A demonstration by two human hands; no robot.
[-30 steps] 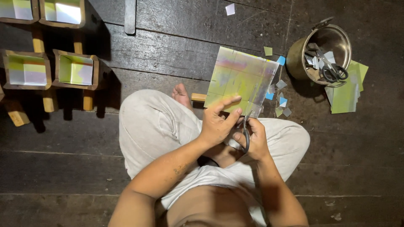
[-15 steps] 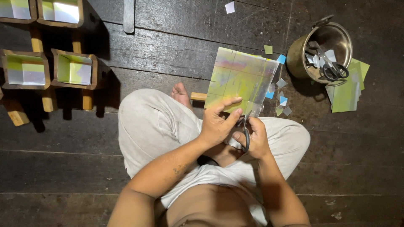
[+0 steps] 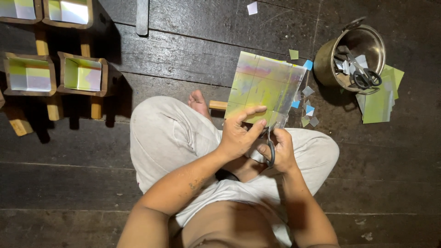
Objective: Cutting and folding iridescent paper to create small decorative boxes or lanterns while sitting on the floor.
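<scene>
Iridescent foil sheet (image 3: 265,87), square-creased, green and pink sheen, lies over the seated person's knees with its far edge out above the dark plank floor (image 3: 193,50). Nearest, at the sheet's near edge: left hand (image 3: 240,133) pinches that edge, thumb under, fingers laid on top; right hand (image 3: 280,149) is closed through the loops of black-handled scissors (image 3: 271,142), blades at the sheet's near right corner, whether parted cannot be told. Judged thin, light, floppy, easily creased or torn, likely slick; best held close beside the cut line, pinched flat. Right of the sheet: small blue and silver offcuts (image 3: 307,108). Farther right: metal pot (image 3: 330,55) holding a second pair of scissors (image 3: 363,76) and scraps, touching a stack of green sheets (image 3: 381,101). Far left of the sheet: wooden frames (image 3: 82,73) lined with the same foil.
</scene>
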